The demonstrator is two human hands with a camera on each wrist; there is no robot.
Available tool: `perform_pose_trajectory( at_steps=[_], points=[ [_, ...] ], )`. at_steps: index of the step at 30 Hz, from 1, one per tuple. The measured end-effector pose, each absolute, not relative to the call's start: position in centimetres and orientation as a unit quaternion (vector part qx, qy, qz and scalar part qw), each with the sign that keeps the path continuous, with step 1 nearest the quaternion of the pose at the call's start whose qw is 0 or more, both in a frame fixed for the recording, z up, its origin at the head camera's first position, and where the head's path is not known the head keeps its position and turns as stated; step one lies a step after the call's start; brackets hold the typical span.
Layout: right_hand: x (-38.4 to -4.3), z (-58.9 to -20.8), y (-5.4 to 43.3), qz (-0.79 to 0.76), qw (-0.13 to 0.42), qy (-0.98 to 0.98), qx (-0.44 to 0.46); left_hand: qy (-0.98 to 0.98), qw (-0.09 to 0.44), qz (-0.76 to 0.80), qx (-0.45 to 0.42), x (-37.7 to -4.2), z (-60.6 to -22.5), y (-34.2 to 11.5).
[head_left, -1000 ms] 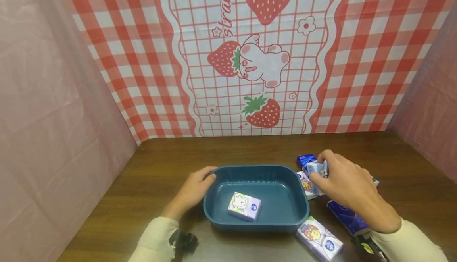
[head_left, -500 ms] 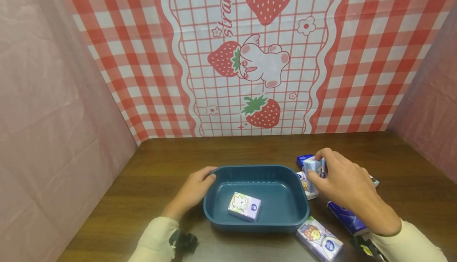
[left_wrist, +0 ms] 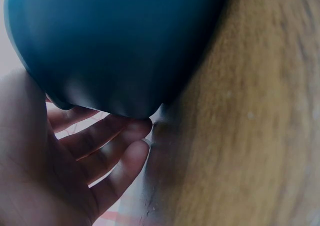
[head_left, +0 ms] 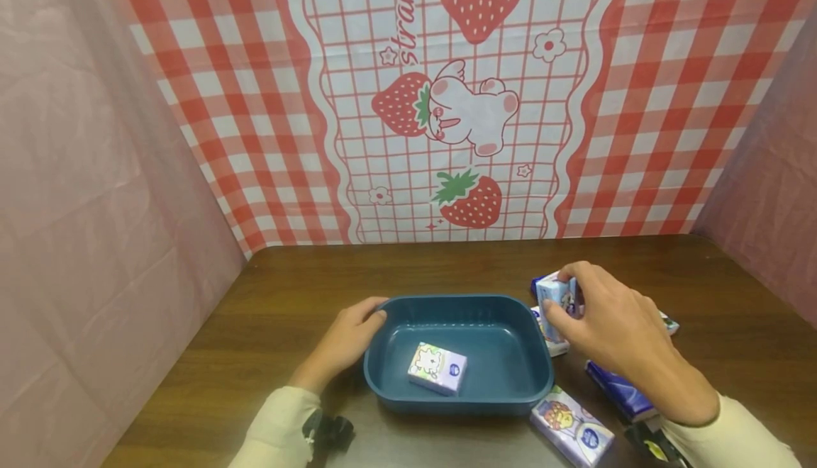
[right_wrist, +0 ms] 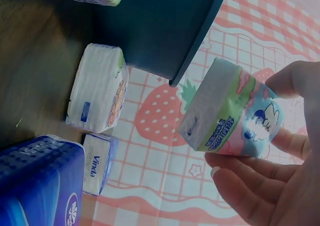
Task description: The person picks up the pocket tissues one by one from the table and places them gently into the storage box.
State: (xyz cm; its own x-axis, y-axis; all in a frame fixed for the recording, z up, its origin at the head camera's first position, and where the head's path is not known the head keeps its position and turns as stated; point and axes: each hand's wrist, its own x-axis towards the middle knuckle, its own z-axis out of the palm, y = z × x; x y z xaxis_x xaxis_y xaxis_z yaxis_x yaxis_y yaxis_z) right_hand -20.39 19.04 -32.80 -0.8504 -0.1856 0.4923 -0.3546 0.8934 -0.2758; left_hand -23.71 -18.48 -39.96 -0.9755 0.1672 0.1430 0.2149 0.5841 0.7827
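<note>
In the head view, a dark teal plastic basin point(head_left: 459, 405) stands on the table, with one lilac tissue pack point(head_left: 437, 369) lying inside. My left hand point(head_left: 345, 333) holds the basin's left end, thumb at the rim and fingers point(left_wrist: 125, 171) along the outer wall. My right hand point(head_left: 613, 319) pinches a light-blue tissue pack point(head_left: 554, 305) between thumb and fingers, just right of the basin. In the right wrist view, this held pack point(right_wrist: 235, 110) is tilted, showing a cartoon print and a green band, raised beside the basin's wall.
Under and behind the right hand lie a white printed tissue pack point(right_wrist: 100, 88) and a blue Vinda pack point(right_wrist: 100, 161). Nearer me are a dark blue pack point(head_left: 619, 388) and a lilac pack point(head_left: 572, 425) at the basin's front right corner. A strawberry-print cloth point(head_left: 472, 99) hangs behind the table.
My right hand has lifted the light-blue tissue pack slightly and shifted it left toward the basin, turning it more upright. My left hand and the basin have stayed in place.
</note>
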Motion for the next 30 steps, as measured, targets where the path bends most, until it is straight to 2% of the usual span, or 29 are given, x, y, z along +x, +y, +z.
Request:
perform_pose_trajectory(
  at_steps=[10,16,30],
  points=[
    [-20.0,-33.0,18.4,0.177,0.306,-0.912,0.206,-0.889,0.029,-0.444,-0.109,-23.9,-40.1,-18.5],
    [-19.9,-33.1,18.4,0.182,0.316,-0.906,0.216,-0.889,0.057,-0.437,-0.123,-24.0,-40.3,-18.5],
    [-20.0,-33.2,17.8,0.197,0.37,-0.861,0.289,-0.89,0.047,-0.437,-0.117,-24.1,-40.3,-18.6]
  ],
)
